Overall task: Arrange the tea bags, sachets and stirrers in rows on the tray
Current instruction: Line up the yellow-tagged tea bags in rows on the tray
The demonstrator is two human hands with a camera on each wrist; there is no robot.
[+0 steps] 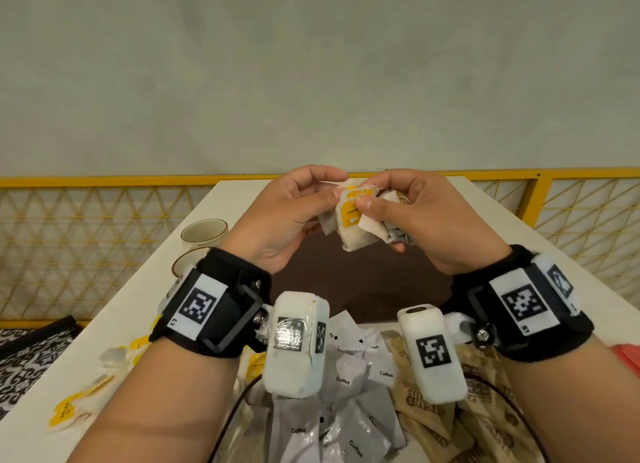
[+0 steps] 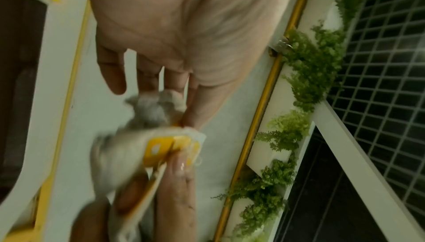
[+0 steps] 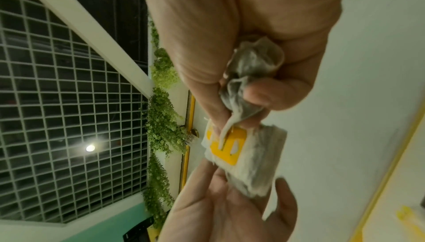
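Both hands are raised above the dark brown tray [image 1: 346,289], sharing a bundle of tea bags [image 1: 355,227] with yellow tags. My left hand [image 1: 337,187] pinches the bundle's upper left edge between thumb and fingers. My right hand [image 1: 370,199] grips the right side, its thumb pressed on a yellow tag [image 1: 350,214]. In the left wrist view a tagged tea bag [image 2: 128,147] hangs between the two hands. The right wrist view shows crumpled tea bags [image 3: 253,67] bunched in my right hand and a tagged tea bag [image 3: 248,153] reaching to my left hand [image 3: 218,209].
White coffee sachets [image 1: 346,379] and brown sachets [image 1: 436,421] are heaped at the near edge of the white table [image 1: 145,289]. Loose tea bags [image 1: 69,407] lie at the near left. Two cups [image 1: 204,234] stand left of the tray. A red object [image 1: 628,358] shows at the right edge.
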